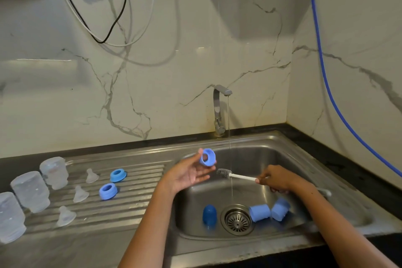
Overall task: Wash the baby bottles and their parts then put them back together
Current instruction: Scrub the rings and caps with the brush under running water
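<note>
A steel sink (pixel 293 150) was seen set into a dark surface (pixel 339 150), with a ribbed draining board (pixel 134 193) to its left and a thin stream falling from the tap (pixel 218 111). On the draining board three clear bottle bodies (pixel 30 191) were stood in a row, mouths apparently down; being rigid plastic and wet, they would likely be light but slippery, and best be taken round the waist. Beside them three clear teats (pixel 80 193) were laid out, soft and easily squashed, so the firmer base flange would be the place to hold. Two blue collar rings (pixel 108 191) were set just beside the teats. In the sink basin three blue caps (pixel 260 213) were lying near the drain (pixel 237 220), not yet rinsed by the look of it.

A third blue collar ring (pixel 207 157) was held over the basin, pinched at its outer rim by the fingertips of the left hand (pixel 189 175), whose palm was turned up. Stiff and light, it would be gripped safely by that rim. A slim bottle brush (pixel 236 175) was gripped by its white handle in the right hand (pixel 276 179), its grey bristles pointed at the ring, just beside the stream.
</note>
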